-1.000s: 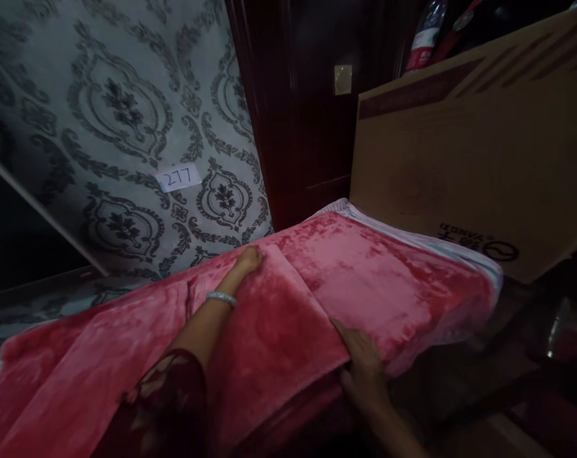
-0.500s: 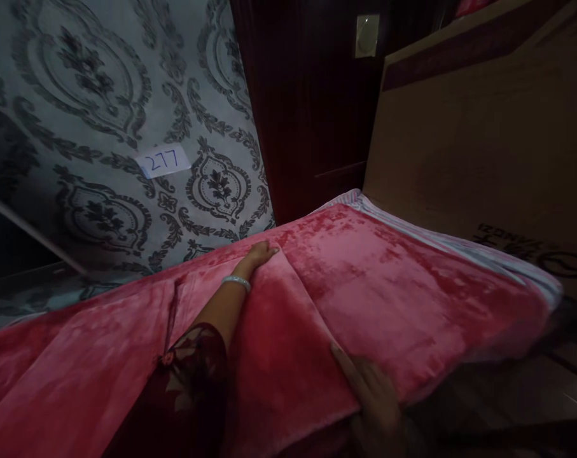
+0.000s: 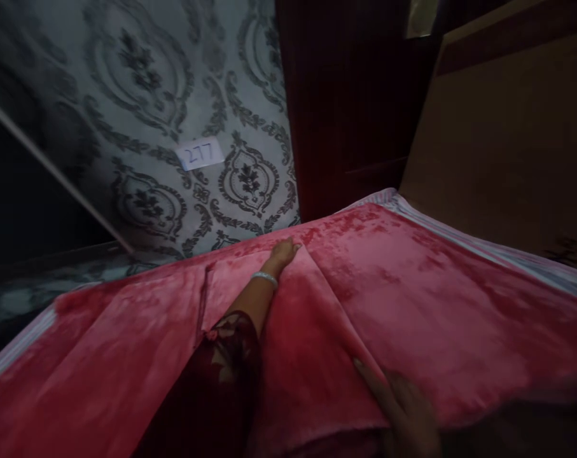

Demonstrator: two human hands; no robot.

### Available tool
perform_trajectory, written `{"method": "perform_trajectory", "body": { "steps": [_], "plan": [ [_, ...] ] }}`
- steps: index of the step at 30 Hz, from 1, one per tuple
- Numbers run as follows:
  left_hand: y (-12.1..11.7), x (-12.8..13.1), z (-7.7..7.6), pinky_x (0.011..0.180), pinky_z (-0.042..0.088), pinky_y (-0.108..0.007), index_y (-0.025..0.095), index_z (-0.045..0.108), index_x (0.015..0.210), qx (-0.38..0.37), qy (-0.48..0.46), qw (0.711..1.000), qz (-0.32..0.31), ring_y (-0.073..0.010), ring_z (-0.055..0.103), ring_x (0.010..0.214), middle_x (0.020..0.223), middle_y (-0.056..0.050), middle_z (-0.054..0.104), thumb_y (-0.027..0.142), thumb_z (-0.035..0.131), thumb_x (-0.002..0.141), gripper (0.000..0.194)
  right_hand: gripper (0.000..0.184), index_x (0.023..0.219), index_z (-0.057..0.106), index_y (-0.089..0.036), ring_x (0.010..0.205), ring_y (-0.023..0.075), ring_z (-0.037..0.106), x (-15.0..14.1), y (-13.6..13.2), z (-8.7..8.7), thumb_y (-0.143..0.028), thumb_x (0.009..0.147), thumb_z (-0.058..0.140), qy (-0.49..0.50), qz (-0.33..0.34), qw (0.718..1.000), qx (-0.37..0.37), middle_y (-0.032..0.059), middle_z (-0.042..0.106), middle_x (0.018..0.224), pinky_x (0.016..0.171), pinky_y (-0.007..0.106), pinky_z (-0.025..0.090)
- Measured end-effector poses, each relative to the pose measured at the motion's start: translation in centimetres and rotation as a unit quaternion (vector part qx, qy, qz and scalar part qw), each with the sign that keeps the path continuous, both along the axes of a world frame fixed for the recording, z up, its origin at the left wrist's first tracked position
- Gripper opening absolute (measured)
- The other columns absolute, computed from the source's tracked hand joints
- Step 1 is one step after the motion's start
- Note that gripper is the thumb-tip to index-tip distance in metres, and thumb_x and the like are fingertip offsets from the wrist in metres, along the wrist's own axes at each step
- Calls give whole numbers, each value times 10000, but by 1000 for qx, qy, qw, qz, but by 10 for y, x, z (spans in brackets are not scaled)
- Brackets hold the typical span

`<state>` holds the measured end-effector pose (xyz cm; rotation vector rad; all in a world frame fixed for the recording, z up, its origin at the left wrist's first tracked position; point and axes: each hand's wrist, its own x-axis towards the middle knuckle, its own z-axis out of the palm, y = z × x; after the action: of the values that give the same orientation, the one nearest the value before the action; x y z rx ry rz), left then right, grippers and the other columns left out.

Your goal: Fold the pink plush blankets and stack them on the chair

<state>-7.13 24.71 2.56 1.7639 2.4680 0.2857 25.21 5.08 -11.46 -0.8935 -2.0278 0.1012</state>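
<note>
A plush red and pink blanket (image 3: 312,324) lies in a folded layer over a wider red and pink spread (image 3: 431,299). My left hand (image 3: 284,252), with a pale bracelet at the wrist, reaches to the far corner of the folded layer and is closed on it. At the near end of the same folded edge is my right hand (image 3: 405,407). Its thumb lies on top of the cloth and its other fingers curl at the edge, partly in shadow. The fold line runs diagonally between both hands.
Patterned wallpaper (image 3: 145,127) with a paper label (image 3: 202,153) reading 277 rises behind. Beside it stands a dark red wooden panel (image 3: 345,108). A large cardboard box (image 3: 507,146) stands at the right, along striped cloth (image 3: 488,254). A pale diagonal bar (image 3: 54,172) is at left.
The view has turned left, so everything sits further right in the picture. Both hands keep their places on the blanket's folded edge, which looks much the same.
</note>
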Motion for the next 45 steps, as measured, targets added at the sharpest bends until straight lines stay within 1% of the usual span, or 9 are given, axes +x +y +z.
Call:
{"method": "perform_trajectory", "body": {
  "steps": [5,10,15,20,25,29,37,41,45],
  "plan": [
    [-31,-7,25,1126,373,-355,171,444,1465,-9,12,1000,-24,-235,485,1385,1524,-141,490,489,378,1011,558,827,1583,264,-417,810,272,556,0,2,3,-70,845,398,20,25,999,1,80,588,1001,707,372,413],
    [-97,-30,39,1205,239,-494,168,441,1476,-55,38,998,-12,-309,390,1449,1562,-174,425,499,463,969,606,770,1524,426,-361,770,250,545,2,0,18,-50,821,390,53,41,998,-22,57,590,907,709,365,400],
    [-159,-44,13,1224,106,-559,157,304,1562,-68,77,994,24,-337,180,1533,1641,-192,259,608,317,981,736,537,1297,669,-228,826,245,608,5,0,29,-133,831,418,100,47,991,-77,64,689,973,721,348,446],
    [-174,-42,-11,1236,40,-533,160,216,1599,-62,63,995,47,-325,78,1550,1672,-180,145,626,215,988,769,561,1247,699,-199,942,247,650,2,-1,35,-156,783,388,128,36,987,-93,58,730,1097,812,358,489],
    [-173,-45,13,1215,178,-541,181,377,1533,-60,-13,998,9,-327,256,1512,1624,-169,309,577,391,967,691,601,1263,692,-189,905,239,649,3,-2,33,-175,739,398,101,11,992,-78,62,732,1073,809,357,511],
    [-204,-52,25,1225,211,-444,191,452,1482,-11,-15,1000,-5,-260,335,1482,1585,-122,408,403,471,965,559,612,1357,626,-196,936,252,647,8,-1,36,-199,776,435,44,-1,995,-89,79,714,1125,857,382,527],
    [-297,-63,10,1116,402,-323,170,532,1414,59,-16,996,58,-211,552,1300,1403,-93,615,194,462,929,490,705,1476,496,-195,1284,287,546,15,18,54,-198,771,492,-101,71,989,-86,112,546,1447,1078,453,458],
    [-306,-52,3,1075,445,-391,167,547,1405,81,-17,994,74,-258,583,1250,1322,-110,667,217,465,934,480,669,1486,490,-189,1257,290,586,33,35,68,-368,843,533,-99,144,966,-192,105,567,1440,1030,419,503],
    [-302,-43,-7,1122,404,-381,172,546,1402,130,-29,988,81,-244,550,1306,1419,-103,603,197,424,948,470,577,1413,578,-152,1170,290,647,24,50,101,-430,912,512,-47,87,960,-262,124,622,1368,961,380,536]
  ]
}}
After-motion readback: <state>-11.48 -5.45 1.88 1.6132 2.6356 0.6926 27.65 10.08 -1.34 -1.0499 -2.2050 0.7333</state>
